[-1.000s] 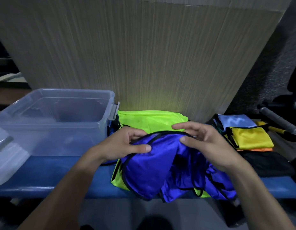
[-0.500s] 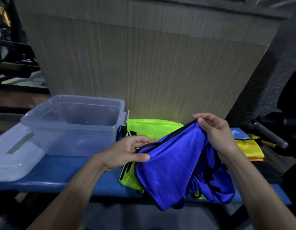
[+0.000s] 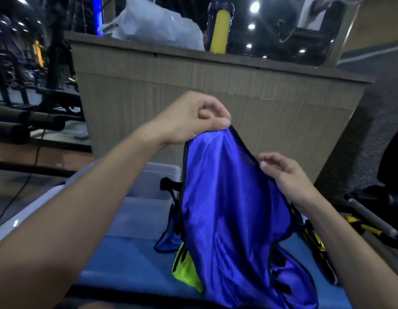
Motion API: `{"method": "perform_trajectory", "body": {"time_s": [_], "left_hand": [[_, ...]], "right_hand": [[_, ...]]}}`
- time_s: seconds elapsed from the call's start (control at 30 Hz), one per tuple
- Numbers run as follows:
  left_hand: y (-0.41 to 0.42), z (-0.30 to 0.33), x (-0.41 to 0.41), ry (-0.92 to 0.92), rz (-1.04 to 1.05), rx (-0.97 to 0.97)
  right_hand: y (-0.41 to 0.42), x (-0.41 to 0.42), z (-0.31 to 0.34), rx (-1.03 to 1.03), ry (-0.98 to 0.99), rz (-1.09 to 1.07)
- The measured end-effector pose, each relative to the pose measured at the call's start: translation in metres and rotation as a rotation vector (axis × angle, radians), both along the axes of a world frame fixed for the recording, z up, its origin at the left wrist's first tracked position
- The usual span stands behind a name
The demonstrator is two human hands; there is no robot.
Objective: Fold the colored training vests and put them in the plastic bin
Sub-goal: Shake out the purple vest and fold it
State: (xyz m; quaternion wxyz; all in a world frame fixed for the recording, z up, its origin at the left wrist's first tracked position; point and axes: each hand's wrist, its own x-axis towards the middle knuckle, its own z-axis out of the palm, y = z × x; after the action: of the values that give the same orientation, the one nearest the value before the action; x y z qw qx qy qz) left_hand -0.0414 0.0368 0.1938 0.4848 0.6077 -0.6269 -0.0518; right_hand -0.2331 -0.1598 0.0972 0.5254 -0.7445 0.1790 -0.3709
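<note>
A shiny blue vest (image 3: 224, 208) with black trim hangs in the air in front of me. My left hand (image 3: 193, 117) pinches its top edge, raised high. Lower and to the right, my right hand (image 3: 285, 175) pinches the black trim on its side. The vest's lower end drapes down onto the blue bench (image 3: 126, 259). A neon yellow-green vest (image 3: 187, 270) peeks out under it. The clear plastic bin (image 3: 153, 192) stands on the bench behind my left forearm, mostly hidden.
A tall wood-grain panel (image 3: 238, 103) rises right behind the bench. Grey and yellow bars (image 3: 369, 221) lie at the right. Dark gym equipment (image 3: 26, 121) fills the left background. The bin's clear lid (image 3: 33, 210) lies left of the bin.
Both hands lifted the blue vest off the bench; the left hand rose well above the right. My view tilted upward, so the other folded vests at the right dropped out of sight.
</note>
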Motion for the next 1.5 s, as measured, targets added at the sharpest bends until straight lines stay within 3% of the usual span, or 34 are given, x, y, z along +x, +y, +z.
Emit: {"method": "perform_trajectory", "body": {"time_s": [0.1,0.23,0.37,0.53,0.77,0.97,1.23,1.33,1.5], "left_hand": [[-0.009,0.012,-0.013,-0.118,-0.067,0.158],[-0.012,0.006,-0.014,-0.094,-0.086,0.134],[-0.003,-0.003,0.000,-0.042,-0.056,0.103],[0.011,-0.023,0.015,-0.036,-0.135,0.258],[0.021,-0.044,0.018,-0.084,-0.143,0.204],[0.020,-0.047,0.018,-0.184,-0.052,0.211],[0.021,-0.044,0.019,-0.140,0.004,0.220],[0.026,-0.042,0.020,-0.085,-0.013,0.196],[0.034,-0.047,0.011,0.122,-0.247,0.268]], "right_hand": [[0.024,0.012,0.027,-0.044,-0.074,0.233],[0.044,0.024,0.044,0.026,-0.086,0.430],[0.038,0.022,0.035,0.041,0.007,0.440],[0.034,0.020,0.026,-0.014,0.001,0.418],[0.039,0.014,0.032,-0.387,0.069,0.403],[0.033,0.010,0.038,-0.388,0.220,0.410],[0.030,0.007,0.037,-0.216,0.351,0.461],[0.035,0.006,0.038,-0.166,0.273,0.478],[0.048,0.010,0.049,-0.166,0.132,0.486]]}}
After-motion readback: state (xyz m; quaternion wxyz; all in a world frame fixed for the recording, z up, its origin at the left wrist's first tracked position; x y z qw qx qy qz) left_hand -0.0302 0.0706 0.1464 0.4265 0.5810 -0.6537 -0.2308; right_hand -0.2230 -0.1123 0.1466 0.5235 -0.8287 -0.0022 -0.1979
